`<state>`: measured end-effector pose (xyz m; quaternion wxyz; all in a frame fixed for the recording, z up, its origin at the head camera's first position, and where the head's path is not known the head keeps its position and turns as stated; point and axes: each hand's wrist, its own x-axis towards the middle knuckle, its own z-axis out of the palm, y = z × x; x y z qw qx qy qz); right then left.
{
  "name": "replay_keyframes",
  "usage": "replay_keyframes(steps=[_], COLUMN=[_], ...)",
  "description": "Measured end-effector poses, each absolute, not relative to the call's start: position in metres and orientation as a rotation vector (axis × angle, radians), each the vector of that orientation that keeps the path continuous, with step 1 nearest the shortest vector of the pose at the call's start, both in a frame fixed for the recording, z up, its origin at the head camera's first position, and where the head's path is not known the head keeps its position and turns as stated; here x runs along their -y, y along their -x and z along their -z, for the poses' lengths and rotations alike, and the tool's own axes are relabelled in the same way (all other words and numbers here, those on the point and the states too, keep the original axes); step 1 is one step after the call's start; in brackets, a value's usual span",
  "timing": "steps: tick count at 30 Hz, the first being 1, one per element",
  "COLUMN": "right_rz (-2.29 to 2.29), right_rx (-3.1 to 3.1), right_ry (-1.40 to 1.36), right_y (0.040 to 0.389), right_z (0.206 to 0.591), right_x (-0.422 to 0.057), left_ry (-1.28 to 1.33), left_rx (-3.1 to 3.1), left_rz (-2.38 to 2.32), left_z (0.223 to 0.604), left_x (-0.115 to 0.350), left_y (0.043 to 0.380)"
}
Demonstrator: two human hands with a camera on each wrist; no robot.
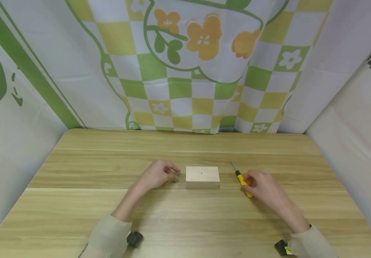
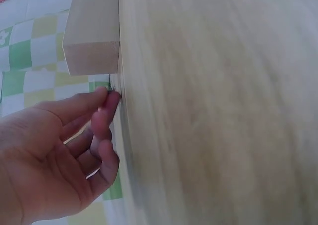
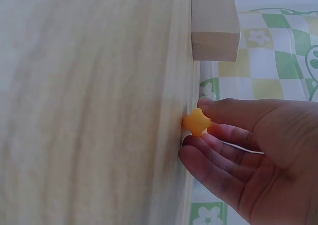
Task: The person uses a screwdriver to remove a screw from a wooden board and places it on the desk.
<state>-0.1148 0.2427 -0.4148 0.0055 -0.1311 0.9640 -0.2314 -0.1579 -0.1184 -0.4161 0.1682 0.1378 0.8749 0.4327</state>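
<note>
A pale wooden block (image 1: pixel 202 174) with a small dark hole in its top lies on the table between both hands. Just left of it, my left hand (image 1: pixel 159 173) pinches a small dark, screw-like piece (image 2: pixel 111 90) between thumb and forefinger, close to the tabletop. The fingers mostly hide that piece. To the block's right, my right hand (image 1: pixel 262 186) holds a screwdriver (image 1: pixel 240 178) by its yellow and black handle, thumb on one side and fingers on the other. Its metal shaft points away from me, towards the back. In the right wrist view the yellow handle end (image 3: pixel 198 121) shows low over the table.
The wood-grain table (image 1: pixel 172 222) reaches back to a hanging checked cloth (image 1: pixel 185 100) with flowers. White cloth walls (image 1: pixel 359 136) stand at both sides. A small black device (image 1: pixel 135 239) sits at the left cuff, another (image 1: pixel 281 247) at the right.
</note>
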Motion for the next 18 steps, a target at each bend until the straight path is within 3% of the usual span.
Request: replay_keyframes(steps=[18], right_rz=[0.720], right_rx=[-2.986], right_ry=[0.388], right_y=[0.1152], right_z=[0.4148], right_x=[-0.2417], left_ry=[-0.302], left_rx=[-2.742], left_rz=[-0.827], left_z=[0.4071], left_x=[0.1085], left_y=[0.1521])
